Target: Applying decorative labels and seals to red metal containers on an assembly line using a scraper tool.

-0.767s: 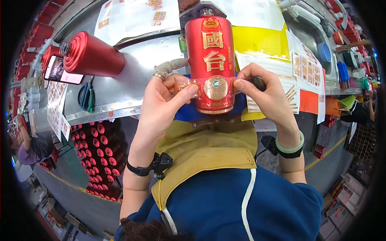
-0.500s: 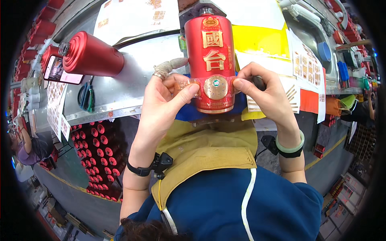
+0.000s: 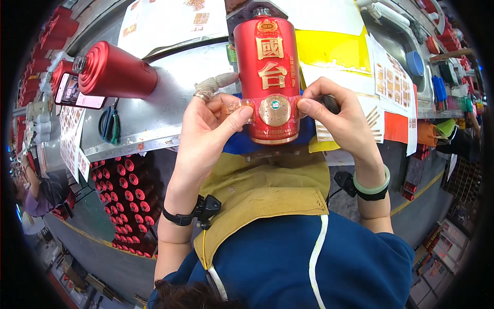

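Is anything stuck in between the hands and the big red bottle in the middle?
Just the see-through strip with a round gold seal. It lies across the lower front of the red bottle, its ends pinched by the left hand and right hand. Nothing else visible is in between.

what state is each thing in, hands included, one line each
gold-lettered red bottle, lettering facing the person, neck pointing away
clear strip, across the bottle's lower front, ends pinched
left hand, pinching the strip's left end
right hand, pinching its right end
plain red bottle, no lettering on its visible side
phone, screen lit
scissors, lying down, blades' opening unclear
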